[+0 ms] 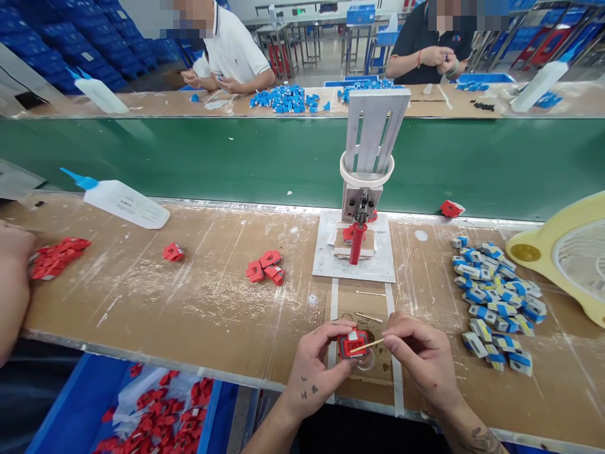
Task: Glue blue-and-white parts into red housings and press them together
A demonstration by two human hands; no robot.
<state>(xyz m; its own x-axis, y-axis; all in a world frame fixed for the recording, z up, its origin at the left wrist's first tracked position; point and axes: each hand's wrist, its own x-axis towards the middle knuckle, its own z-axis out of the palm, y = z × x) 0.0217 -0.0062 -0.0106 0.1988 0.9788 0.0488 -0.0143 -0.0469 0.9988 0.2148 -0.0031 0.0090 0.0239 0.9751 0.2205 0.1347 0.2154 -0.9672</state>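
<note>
My left hand [317, 366] pinches a small red plastic part [347, 345] between thumb and fingers, just above the bench. In my right hand [422, 356] is a thin cotton swab [371, 345], its far end touching the part's face. Under my hands lies a cardboard sheet [385, 372] taped to the bench, with more swabs [368, 317] on it. A small clear round dish [366, 360] shows partly beneath the red part. Beyond stands a toggle clamp with a red handle [358, 244] on a white base plate [326, 268], with a red part under it.
Several blue-and-white pieces [501, 296] are heaped on the right by a yellow fan [558, 239]. Red parts [267, 267] lie left of the clamp. A glue bottle [125, 203] lies at left. Below, a blue bin [70, 403] holds red parts. Two people work across the green divider [189, 154].
</note>
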